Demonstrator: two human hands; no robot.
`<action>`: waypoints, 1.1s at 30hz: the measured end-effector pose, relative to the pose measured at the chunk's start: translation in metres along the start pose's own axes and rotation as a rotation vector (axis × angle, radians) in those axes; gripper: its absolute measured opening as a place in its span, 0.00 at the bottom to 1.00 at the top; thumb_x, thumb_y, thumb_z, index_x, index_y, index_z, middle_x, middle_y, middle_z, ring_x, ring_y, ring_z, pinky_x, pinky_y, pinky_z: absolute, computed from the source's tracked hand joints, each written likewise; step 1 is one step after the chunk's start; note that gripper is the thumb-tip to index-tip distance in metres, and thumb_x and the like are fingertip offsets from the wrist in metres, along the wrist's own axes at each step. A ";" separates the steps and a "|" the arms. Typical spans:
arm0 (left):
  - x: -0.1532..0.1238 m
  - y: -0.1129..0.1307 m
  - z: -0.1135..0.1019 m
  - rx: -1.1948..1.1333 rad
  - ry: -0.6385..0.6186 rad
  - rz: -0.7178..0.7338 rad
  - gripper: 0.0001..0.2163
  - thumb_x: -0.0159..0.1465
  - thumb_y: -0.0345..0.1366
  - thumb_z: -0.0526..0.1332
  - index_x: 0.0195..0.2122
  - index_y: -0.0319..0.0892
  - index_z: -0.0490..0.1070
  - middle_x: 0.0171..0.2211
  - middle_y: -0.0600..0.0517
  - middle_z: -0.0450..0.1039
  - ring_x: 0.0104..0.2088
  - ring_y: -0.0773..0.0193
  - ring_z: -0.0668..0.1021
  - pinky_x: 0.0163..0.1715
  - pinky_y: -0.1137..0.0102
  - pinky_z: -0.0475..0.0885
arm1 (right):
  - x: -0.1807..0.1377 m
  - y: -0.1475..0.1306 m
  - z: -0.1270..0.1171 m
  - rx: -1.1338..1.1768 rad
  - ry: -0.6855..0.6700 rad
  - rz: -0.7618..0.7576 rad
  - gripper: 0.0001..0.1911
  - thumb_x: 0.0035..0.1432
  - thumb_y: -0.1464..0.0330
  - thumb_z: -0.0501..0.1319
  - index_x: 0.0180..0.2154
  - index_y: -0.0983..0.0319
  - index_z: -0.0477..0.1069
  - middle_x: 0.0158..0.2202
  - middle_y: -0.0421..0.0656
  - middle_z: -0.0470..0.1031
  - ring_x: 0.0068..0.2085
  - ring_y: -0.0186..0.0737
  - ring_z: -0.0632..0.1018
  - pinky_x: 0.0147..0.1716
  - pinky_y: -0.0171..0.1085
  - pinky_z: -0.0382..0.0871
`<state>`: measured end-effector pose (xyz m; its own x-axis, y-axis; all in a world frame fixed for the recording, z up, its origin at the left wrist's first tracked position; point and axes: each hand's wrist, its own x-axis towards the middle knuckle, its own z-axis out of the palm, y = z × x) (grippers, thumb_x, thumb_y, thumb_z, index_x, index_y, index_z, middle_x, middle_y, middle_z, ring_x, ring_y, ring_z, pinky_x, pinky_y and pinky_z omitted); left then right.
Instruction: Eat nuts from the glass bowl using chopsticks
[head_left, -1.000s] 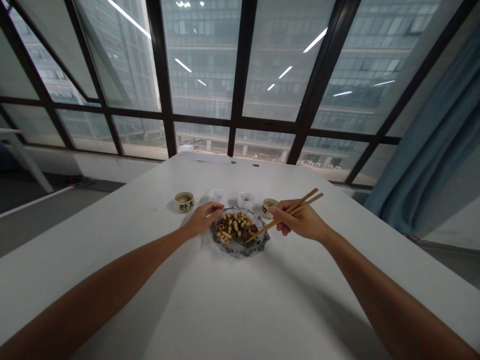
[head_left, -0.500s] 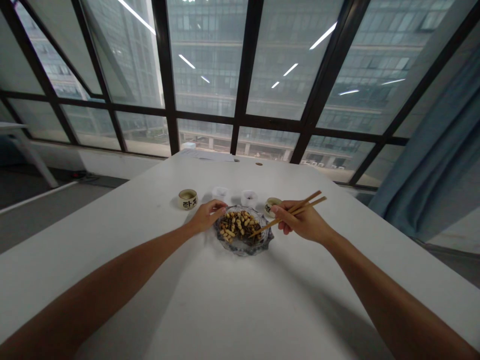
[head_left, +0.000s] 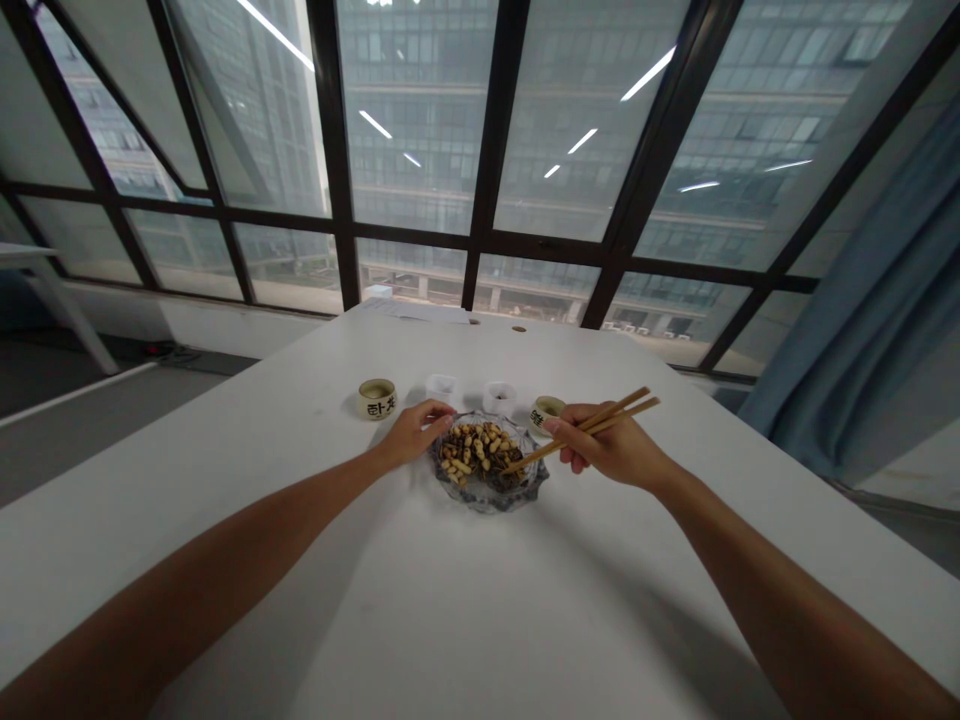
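A clear glass plate (head_left: 491, 500) with a wavy rim stands on the table, holding pale peanuts (head_left: 480, 445) mixed with small dark pieces. My left hand (head_left: 415, 430) grips the plate's left rim between thumb and fingers. In my right hand (head_left: 604, 445) is a pair of wooden chopsticks (head_left: 581, 432), held at a slant from the right. Their tips come together low among the dark pieces on the plate's right side; whether anything is pinched there is too small to make out.
Behind the plate stand two small white containers, a left one (head_left: 441, 386) and a right one (head_left: 499, 397). A cream cup with dark writing (head_left: 376, 399) is at left; a similar cup (head_left: 546, 410) sits beside my right hand. Papers (head_left: 427, 313) lie at the white table's (head_left: 465, 610) far edge.
The chopsticks' rear ends have shifted slightly right and down, and the tips moved a little right within the plate. My left hand stays on the rim.
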<state>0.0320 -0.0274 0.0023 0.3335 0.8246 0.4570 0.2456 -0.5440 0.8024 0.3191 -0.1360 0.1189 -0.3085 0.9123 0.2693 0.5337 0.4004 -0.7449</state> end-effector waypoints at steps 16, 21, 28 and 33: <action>0.005 0.007 -0.025 0.573 0.285 0.371 0.10 0.66 0.38 0.58 0.45 0.43 0.73 0.48 0.45 0.79 0.51 0.54 0.78 0.56 0.54 0.69 | 0.023 0.037 -0.006 0.432 0.562 0.084 0.33 0.40 0.39 0.71 0.22 0.64 0.72 0.15 0.43 0.73 0.12 0.33 0.70 0.10 0.31 0.64; 0.007 -0.002 -0.055 0.923 0.397 0.202 0.19 0.60 0.41 0.65 0.52 0.44 0.69 0.61 0.41 0.70 0.61 0.44 0.70 0.62 0.47 0.57 | 0.023 0.039 -0.004 0.424 0.608 0.048 0.32 0.44 0.40 0.69 0.22 0.64 0.72 0.16 0.43 0.73 0.13 0.33 0.71 0.11 0.32 0.65; 0.004 -0.049 -0.066 0.636 0.529 -0.190 0.33 0.56 0.49 0.69 0.59 0.42 0.61 0.57 0.36 0.69 0.54 0.45 0.75 0.53 0.52 0.71 | 0.022 0.033 0.001 0.390 0.612 0.009 0.31 0.47 0.40 0.68 0.22 0.63 0.72 0.17 0.44 0.75 0.14 0.34 0.72 0.12 0.33 0.66; 0.006 -0.057 -0.065 0.485 0.505 -0.056 0.39 0.50 0.43 0.74 0.60 0.45 0.58 0.54 0.42 0.72 0.53 0.49 0.76 0.55 0.53 0.71 | 0.021 0.033 0.004 0.329 0.622 -0.027 0.30 0.51 0.40 0.65 0.23 0.62 0.71 0.18 0.45 0.76 0.15 0.35 0.72 0.13 0.33 0.66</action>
<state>-0.0386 0.0188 -0.0156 -0.1260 0.7608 0.6366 0.6678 -0.4095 0.6215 0.3270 -0.1044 0.0979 0.2413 0.8216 0.5165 0.2361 0.4665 -0.8524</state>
